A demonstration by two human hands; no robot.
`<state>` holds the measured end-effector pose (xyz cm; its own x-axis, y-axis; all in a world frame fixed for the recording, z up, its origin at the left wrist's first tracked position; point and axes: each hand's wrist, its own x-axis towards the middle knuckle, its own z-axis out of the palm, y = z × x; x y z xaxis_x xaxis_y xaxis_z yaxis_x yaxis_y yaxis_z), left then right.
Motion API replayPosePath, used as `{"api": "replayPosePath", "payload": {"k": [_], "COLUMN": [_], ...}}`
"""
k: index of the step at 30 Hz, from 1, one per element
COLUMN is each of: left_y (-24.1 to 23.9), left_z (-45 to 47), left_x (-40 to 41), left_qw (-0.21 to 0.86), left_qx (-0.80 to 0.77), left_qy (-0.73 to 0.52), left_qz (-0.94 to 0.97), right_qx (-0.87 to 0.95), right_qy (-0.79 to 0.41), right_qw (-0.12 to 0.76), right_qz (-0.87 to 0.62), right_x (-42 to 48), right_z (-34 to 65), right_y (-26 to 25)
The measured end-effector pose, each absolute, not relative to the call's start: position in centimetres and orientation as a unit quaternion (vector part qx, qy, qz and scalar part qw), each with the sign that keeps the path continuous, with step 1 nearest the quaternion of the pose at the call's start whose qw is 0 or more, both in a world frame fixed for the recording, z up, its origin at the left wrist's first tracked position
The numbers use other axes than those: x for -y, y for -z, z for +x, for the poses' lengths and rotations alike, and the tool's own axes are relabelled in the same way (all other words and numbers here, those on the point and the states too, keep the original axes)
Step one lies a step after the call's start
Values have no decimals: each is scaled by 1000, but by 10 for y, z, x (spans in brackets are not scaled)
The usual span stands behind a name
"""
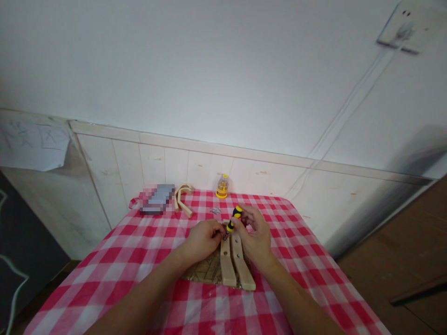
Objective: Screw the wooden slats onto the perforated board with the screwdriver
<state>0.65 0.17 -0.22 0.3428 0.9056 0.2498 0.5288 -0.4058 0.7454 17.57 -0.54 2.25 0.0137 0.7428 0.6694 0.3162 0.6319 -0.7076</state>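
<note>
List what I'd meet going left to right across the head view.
Wall paper → pixelated item → bent wood → left hand → screwdriver → right hand → wall socket.

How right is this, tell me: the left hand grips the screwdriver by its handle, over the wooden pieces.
Wrong hand: the head view shows the right hand gripping the screwdriver by its handle, over the wooden pieces.

the handwriting point(50, 136) on the paper sheet point(33, 158) is too blurred to read.
</note>
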Motion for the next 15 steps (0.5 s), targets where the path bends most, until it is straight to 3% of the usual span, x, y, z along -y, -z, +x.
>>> {"api": "replayPosePath", "payload": {"k": [15], "left_y": [3], "left_z": [6], "left_x": [-2], "left_qw": [296], "left_qx": [-457], "left_qy": [-345], "left_qz": [765], "right_qx": [654], "right_qy": [-185], "right_qw": [620], "right_qz": [-391], "right_x": [1], "right_z": [175], "right_y": [-19]}}
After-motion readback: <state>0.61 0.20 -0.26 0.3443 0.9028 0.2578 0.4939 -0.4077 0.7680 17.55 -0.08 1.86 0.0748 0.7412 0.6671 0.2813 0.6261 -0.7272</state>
